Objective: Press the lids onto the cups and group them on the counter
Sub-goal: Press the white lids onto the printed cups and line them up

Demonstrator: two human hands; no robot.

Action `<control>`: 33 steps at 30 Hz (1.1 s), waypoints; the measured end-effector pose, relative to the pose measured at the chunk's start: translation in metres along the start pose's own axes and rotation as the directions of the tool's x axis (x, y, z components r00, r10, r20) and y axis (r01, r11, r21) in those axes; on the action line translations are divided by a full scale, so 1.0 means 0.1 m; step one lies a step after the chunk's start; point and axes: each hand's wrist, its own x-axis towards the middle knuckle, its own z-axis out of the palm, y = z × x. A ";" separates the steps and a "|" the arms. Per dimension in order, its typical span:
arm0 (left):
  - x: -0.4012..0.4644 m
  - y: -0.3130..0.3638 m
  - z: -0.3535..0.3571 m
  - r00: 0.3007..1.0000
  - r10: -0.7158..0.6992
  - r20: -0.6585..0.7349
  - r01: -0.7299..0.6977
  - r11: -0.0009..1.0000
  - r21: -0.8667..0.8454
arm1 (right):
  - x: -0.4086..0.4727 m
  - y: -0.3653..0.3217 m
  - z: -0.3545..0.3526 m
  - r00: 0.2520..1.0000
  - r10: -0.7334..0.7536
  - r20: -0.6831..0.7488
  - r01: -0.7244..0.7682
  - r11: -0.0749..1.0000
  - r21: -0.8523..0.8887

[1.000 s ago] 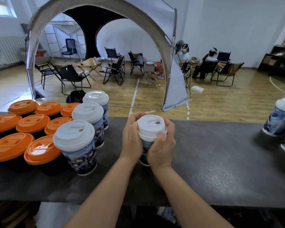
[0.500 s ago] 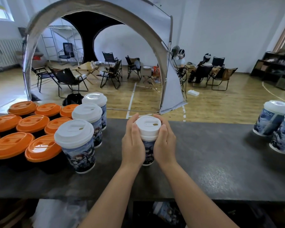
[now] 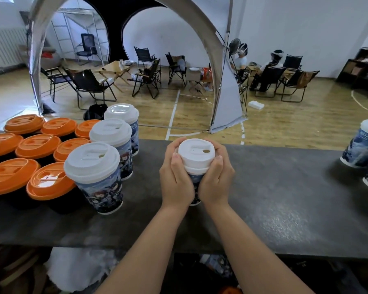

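Both hands stay wrapped round the cup on the desk: left hand and right hand, fingers curled at its white lid, thumbs now nearer the rim. Left of it, three lidded cups remain lined.

Single head-worn wide-angle view, facing forward and down, close over the counter, hall beyond

The cup is mostly covered by both hands; cups at the counter's right end are cropped.
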 end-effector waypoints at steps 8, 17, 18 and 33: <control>0.01 0.05 0.03 1.000 0.006 -0.009 -0.006 1.000 -0.014 | 0.01 -0.05 0.01 1.000 -0.002 0.001 0.002 1.000 -0.018; -0.33 0.01 -0.24 0.988 -0.152 0.033 0.151 0.988 0.039 | -0.13 -0.02 -0.39 0.879 0.097 0.467 -0.135 0.990 0.050; -0.44 -0.01 -0.28 0.985 -0.168 0.022 0.168 0.985 0.026 | -0.16 0.02 -0.44 0.852 0.131 0.507 -0.162 0.987 0.019; -0.03 -0.11 -0.37 0.953 -0.279 -0.117 0.281 0.960 -0.003 | 0.07 0.10 0.17 0.846 0.308 0.435 -0.192 0.937 -0.291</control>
